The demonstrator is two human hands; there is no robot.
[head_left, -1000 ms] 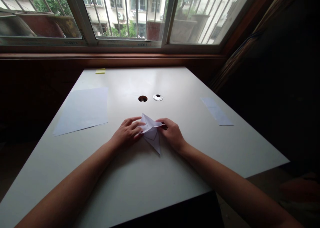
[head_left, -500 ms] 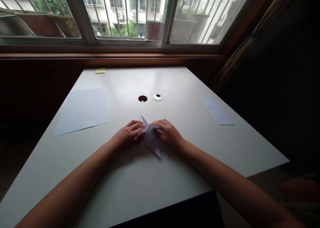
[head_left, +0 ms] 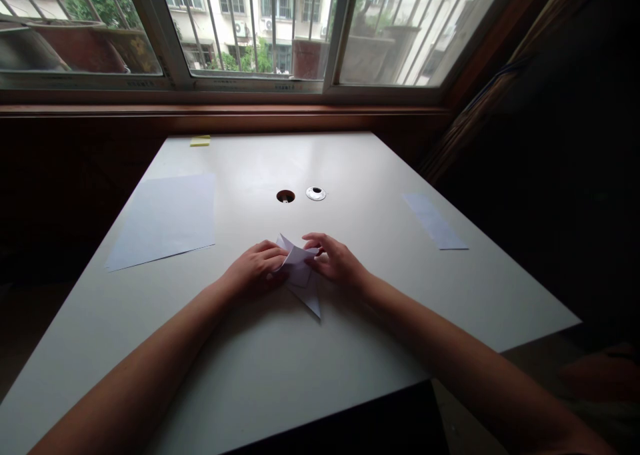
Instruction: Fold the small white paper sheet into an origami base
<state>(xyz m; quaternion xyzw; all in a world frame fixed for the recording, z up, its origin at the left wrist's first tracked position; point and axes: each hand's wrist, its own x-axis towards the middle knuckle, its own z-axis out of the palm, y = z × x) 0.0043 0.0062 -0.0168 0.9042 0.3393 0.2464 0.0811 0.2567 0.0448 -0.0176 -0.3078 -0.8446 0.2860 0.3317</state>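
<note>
A white folded paper shape (head_left: 303, 280) lies on the white table (head_left: 280, 362) between my two hands, its sharp tip pointing toward me. My left hand (head_left: 255, 269) has its fingers curled onto the paper's left edge, pinching a raised flap. Fingers of my right hand (head_left: 334, 262) are bent and pressed on the paper's right side, with the index fingertip at the upper fold. Much of the paper's middle is hidden under both hands.
A flat white sheet (head_left: 165, 219) lies at the left. A narrow paper strip (head_left: 435, 221) lies at the right. A round cable hole (head_left: 285, 196) and its loose cap (head_left: 315, 193) sit beyond my hands. A yellow sticky pad (head_left: 200, 141) rests by the far edge under the window.
The raised flap has been pressed lower. My right hand moved in over the paper's right side, then lifted its fingers slightly. My left hand curled tighter on the left edge.
</note>
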